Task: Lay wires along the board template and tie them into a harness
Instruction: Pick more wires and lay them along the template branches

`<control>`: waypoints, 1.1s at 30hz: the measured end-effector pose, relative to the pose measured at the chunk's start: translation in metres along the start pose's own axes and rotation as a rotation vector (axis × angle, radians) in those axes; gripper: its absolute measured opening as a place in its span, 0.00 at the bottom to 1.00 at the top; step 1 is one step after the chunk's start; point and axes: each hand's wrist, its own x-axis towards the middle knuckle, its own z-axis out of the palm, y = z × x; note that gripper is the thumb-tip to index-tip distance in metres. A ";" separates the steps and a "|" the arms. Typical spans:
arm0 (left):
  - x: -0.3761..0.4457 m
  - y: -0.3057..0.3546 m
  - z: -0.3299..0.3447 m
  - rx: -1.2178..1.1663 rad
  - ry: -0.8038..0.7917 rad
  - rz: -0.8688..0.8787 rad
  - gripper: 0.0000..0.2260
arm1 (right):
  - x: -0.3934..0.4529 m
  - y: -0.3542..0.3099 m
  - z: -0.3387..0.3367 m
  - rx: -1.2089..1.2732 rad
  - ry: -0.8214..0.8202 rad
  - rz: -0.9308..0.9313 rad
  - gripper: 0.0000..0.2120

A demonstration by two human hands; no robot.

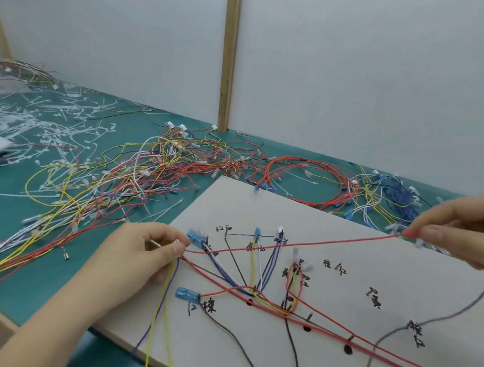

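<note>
Tension matters: your left hand (145,250) pinches one end of the thin red wire (303,243), your right hand (471,229) the other, above the pale board template (379,250); lower it onto the drawn line.

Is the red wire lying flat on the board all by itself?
No, the red wire is stretched above the board, pinched by the left hand and the right hand.

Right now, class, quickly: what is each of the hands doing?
Left hand: closed, pinching wire ends at the board template's left edge.
Right hand: closed, pinching the far end of the raised red wire.
</note>
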 end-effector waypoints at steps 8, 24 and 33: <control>-0.001 0.003 -0.001 0.254 0.091 0.071 0.09 | 0.003 -0.005 0.027 -0.216 0.071 -0.073 0.14; 0.003 -0.003 -0.008 0.436 0.017 0.068 0.12 | 0.019 0.043 0.001 0.052 0.058 -0.035 0.25; 0.006 -0.007 -0.011 0.442 0.004 0.108 0.12 | 0.008 0.045 0.030 -0.252 -0.303 -0.049 0.25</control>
